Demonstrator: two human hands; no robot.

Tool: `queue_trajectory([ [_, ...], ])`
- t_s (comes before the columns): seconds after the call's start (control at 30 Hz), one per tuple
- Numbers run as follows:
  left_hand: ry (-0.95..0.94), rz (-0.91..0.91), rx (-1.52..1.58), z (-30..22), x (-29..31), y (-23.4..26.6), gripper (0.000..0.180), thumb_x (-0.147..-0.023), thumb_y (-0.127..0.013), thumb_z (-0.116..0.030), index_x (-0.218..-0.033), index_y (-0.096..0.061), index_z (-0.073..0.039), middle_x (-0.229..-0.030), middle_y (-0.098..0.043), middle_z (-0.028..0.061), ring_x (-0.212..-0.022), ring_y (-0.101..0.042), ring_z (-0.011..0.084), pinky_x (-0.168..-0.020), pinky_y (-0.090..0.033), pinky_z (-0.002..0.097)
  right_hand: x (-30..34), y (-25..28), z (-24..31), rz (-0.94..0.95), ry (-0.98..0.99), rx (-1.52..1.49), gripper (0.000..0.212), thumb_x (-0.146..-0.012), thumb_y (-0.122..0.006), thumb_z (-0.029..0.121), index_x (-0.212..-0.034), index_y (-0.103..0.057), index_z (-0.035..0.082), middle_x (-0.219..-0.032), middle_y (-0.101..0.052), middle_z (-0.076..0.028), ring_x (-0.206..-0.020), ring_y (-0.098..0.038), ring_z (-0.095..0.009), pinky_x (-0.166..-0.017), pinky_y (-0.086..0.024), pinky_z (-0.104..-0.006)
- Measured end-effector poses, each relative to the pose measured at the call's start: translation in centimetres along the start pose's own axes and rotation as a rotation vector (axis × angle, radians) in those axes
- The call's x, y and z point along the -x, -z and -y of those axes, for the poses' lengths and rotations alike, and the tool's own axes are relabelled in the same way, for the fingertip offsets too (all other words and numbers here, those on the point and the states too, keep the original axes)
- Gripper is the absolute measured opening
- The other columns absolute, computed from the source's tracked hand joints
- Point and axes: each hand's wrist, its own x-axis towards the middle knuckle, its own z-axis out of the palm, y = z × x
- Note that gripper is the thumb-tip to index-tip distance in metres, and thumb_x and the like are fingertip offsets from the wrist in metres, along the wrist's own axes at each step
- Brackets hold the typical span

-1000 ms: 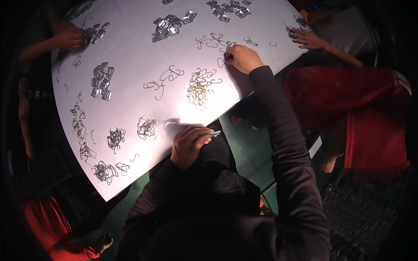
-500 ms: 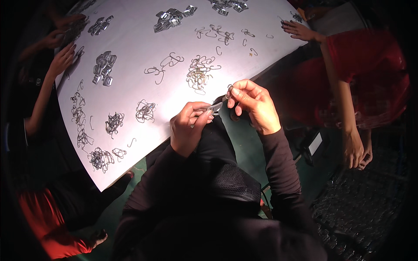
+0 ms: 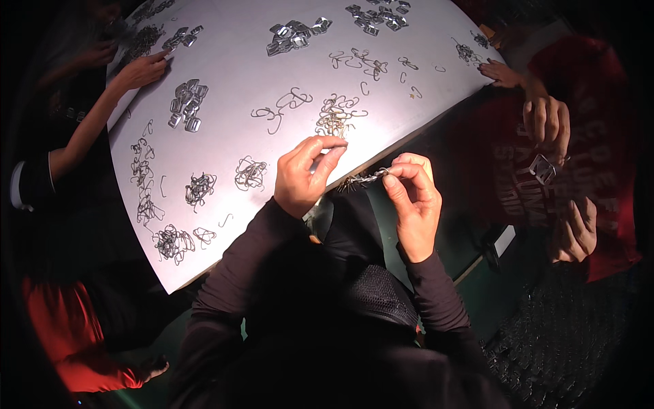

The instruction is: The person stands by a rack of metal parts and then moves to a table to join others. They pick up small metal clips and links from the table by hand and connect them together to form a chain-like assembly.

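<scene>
My right hand (image 3: 417, 198) is closed, pinching the end of a short strand of linked metal pieces (image 3: 366, 179) between thumb and fingers. The strand reaches left past the table's edge, and its far end is dark and hard to make out. Over the table's near edge, my left hand (image 3: 303, 174) has thumb and forefinger brought together; whatever is in the pinch does not show. Just beyond those fingertips lies a pile of bent wire hooks (image 3: 335, 114). Another small heap of wire hooks (image 3: 251, 173) rests to the left of that hand.
Across the white table (image 3: 231, 82) lie several hook piles and groups of silver metal buckles (image 3: 188, 104). A co-worker's arm (image 3: 136, 75) reaches in from the left. At the right, a person in red (image 3: 593, 136) holds a metal buckle (image 3: 542, 169) beside the table.
The silver buckle no longer shows in my left hand, which is now nearer the hook pile. My right hand has lowered and holds the strand. The co-worker at right has raised their hands with a buckle.
</scene>
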Motion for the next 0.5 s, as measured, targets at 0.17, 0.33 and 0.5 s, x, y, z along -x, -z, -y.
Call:
queue_trajectory([
  [0.17, -0.077, -0.214, -0.684, 10.8, -11.3, 7.0, 0.022, -0.081, -0.062, -0.014, -0.100, -0.065, -0.002, -0.094, -0.065, 0.0137, -0.080, -0.063, 0.0254, -0.070, -0.050, 0.0334, 0.5, -0.3, 1.3, 0.039, -0.155, -0.211, 0.003, -0.085, -0.059, 0.001, -0.088, -0.057, -0.001, -0.092, -0.055, -0.006, -0.069, -0.051, -0.008, -0.061, -0.044, -0.0201],
  [0.33, -0.138, -0.202, -0.971, 15.5, -17.3, 8.1, 0.027, -0.078, -0.066, -0.021, -0.102, -0.066, -0.008, -0.100, -0.065, 0.0129, -0.084, -0.061, 0.0306, -0.080, -0.048, 0.0391, 0.4, 0.2, 2.2, 0.059, -0.176, -0.224, 0.003, -0.087, -0.054, -0.002, -0.088, -0.057, -0.003, -0.093, -0.057, -0.011, -0.067, -0.058, -0.010, -0.051, -0.045, -0.0192],
  [0.5, 0.107, -0.172, -0.813, 14.5, -18.0, 8.4, 0.022, -0.084, -0.060, -0.022, -0.099, -0.067, -0.008, -0.087, -0.067, 0.0099, -0.081, -0.063, 0.0238, -0.073, -0.049, 0.0347, -0.1, 0.3, 1.7, 0.090, -0.113, -0.259, 0.004, -0.087, -0.053, -0.005, -0.088, -0.057, -0.005, -0.093, -0.057, -0.012, -0.071, -0.060, -0.013, -0.058, -0.050, -0.0214],
])
